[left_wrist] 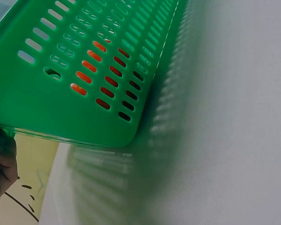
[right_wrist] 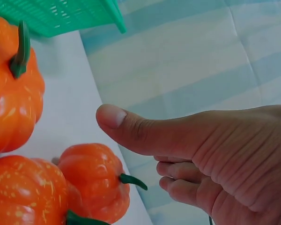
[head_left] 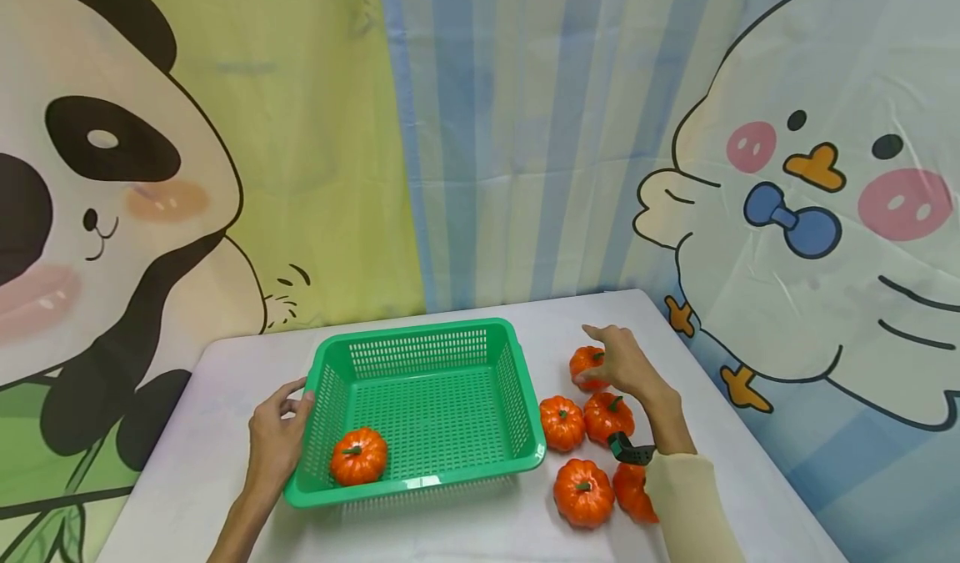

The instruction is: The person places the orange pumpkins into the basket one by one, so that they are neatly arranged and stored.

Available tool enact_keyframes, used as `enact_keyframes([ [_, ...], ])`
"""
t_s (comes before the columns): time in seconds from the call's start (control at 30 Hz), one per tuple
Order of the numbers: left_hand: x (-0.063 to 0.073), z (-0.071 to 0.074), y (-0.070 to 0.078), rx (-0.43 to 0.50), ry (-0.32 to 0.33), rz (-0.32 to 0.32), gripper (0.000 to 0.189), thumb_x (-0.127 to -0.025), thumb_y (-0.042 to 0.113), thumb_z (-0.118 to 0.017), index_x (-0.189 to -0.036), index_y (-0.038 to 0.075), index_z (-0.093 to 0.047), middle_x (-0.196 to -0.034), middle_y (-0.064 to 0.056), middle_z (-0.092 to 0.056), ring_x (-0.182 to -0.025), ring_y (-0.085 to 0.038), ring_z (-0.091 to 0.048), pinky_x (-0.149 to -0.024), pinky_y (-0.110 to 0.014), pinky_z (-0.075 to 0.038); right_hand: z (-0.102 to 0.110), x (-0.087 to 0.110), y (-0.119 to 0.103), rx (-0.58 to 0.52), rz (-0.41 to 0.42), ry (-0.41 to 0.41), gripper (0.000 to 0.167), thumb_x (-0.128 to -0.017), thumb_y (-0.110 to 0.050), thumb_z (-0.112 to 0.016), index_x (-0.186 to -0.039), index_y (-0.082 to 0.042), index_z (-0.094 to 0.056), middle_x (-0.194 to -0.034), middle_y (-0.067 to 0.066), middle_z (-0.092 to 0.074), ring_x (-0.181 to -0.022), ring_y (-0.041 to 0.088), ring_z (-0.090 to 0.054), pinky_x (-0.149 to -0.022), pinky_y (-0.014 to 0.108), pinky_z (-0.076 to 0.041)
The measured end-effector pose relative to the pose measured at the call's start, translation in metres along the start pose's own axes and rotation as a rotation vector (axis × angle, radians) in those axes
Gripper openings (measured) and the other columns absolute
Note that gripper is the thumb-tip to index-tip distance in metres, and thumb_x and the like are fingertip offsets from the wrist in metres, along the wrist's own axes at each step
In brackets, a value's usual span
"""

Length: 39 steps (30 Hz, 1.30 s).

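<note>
My left hand [head_left: 277,438] grips the left rim of a green plastic basket [head_left: 420,486]; in the left wrist view, fingers [left_wrist: 3,157] curl at that rim. One small orange pumpkin [head_left: 359,456] lies in the basket's near left corner, showing through the side slots in the left wrist view. Over at the right, my right hand [head_left: 626,363] hovers by the farthest loose pumpkin [head_left: 585,368], covering part of it. Its thumb [right_wrist: 145,133] stands apart from the fingers, and the right wrist view shows a gap between the thumb and the nearest pumpkin [right_wrist: 93,180].
Several more pumpkins [head_left: 583,494] cluster on the white table [head_left: 585,309] right of the basket, one partly behind the right sleeve. A black strap circles the right wrist. Curtains [head_left: 495,146] with cartoon animals hang behind and beside the table.
</note>
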<state>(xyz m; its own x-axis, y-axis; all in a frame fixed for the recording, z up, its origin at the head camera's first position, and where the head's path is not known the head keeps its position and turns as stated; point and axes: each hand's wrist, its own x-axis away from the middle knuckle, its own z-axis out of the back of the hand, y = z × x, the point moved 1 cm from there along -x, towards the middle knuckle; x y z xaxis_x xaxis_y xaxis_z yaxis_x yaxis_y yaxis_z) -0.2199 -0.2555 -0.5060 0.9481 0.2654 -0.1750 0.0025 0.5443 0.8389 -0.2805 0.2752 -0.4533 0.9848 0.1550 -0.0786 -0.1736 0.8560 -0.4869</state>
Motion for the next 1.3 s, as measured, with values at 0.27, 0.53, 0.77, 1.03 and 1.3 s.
enact_keyframes([
  [0.27, 0.001, 0.001, 0.001, 0.008, 0.003, 0.0, 0.044, -0.113, 0.021, -0.06, -0.148, -0.006, -0.061, -0.09, -0.022, -0.075, -0.056, -0.004, -0.07, -0.054, -0.023, -0.054, 0.0, -0.001, 0.007, 0.009, -0.017, -0.015, 0.092, -0.076, -0.016, -0.102, -0.152, 0.01, -0.056, -0.143, 0.035, -0.065, -0.125, 0.052, -0.061, -0.113, 0.069, -0.049],
  [0.53, 0.001, 0.0, 0.001, 0.0, -0.001, 0.0, 0.045, -0.114, 0.021, -0.06, -0.149, -0.006, -0.06, -0.091, -0.022, -0.075, -0.057, -0.005, -0.07, -0.054, -0.023, -0.054, -0.001, -0.001, 0.017, 0.011, -0.024, -0.032, 0.089, -0.075, -0.014, -0.102, -0.148, 0.014, -0.058, -0.141, 0.037, -0.066, -0.127, 0.053, -0.063, -0.112, 0.065, -0.051],
  [0.77, 0.002, 0.001, 0.002, -0.006, 0.005, -0.002, 0.044, -0.114, 0.021, -0.06, -0.148, -0.006, -0.061, -0.091, -0.022, -0.074, -0.058, -0.005, -0.07, -0.055, -0.023, -0.054, -0.003, -0.004, 0.027, 0.015, -0.014, -0.042, 0.088, -0.075, -0.016, -0.102, -0.144, 0.017, -0.059, -0.139, 0.038, -0.066, -0.128, 0.055, -0.063, -0.112, 0.065, -0.051],
  [1.03, 0.002, 0.0, 0.002, 0.002, -0.002, -0.005, 0.044, -0.114, 0.021, -0.06, -0.148, -0.006, -0.061, -0.09, -0.022, -0.075, -0.057, -0.005, -0.071, -0.055, -0.023, -0.054, -0.006, -0.003, 0.036, 0.025, -0.044, -0.067, 0.088, -0.075, -0.017, -0.103, -0.144, 0.017, -0.06, -0.141, 0.039, -0.064, -0.13, 0.056, -0.061, -0.115, 0.067, -0.048],
  [1.3, 0.001, -0.001, 0.002, 0.007, 0.013, -0.007, 0.042, -0.113, 0.019, -0.061, -0.147, -0.005, -0.063, -0.089, -0.021, -0.074, -0.057, -0.005, -0.069, -0.056, -0.022, -0.053, -0.008, -0.003, 0.04, 0.006, -0.043, -0.09, 0.083, -0.076, -0.015, -0.101, -0.142, 0.017, -0.062, -0.141, 0.037, -0.066, -0.129, 0.054, -0.063, -0.114, 0.065, -0.05],
])
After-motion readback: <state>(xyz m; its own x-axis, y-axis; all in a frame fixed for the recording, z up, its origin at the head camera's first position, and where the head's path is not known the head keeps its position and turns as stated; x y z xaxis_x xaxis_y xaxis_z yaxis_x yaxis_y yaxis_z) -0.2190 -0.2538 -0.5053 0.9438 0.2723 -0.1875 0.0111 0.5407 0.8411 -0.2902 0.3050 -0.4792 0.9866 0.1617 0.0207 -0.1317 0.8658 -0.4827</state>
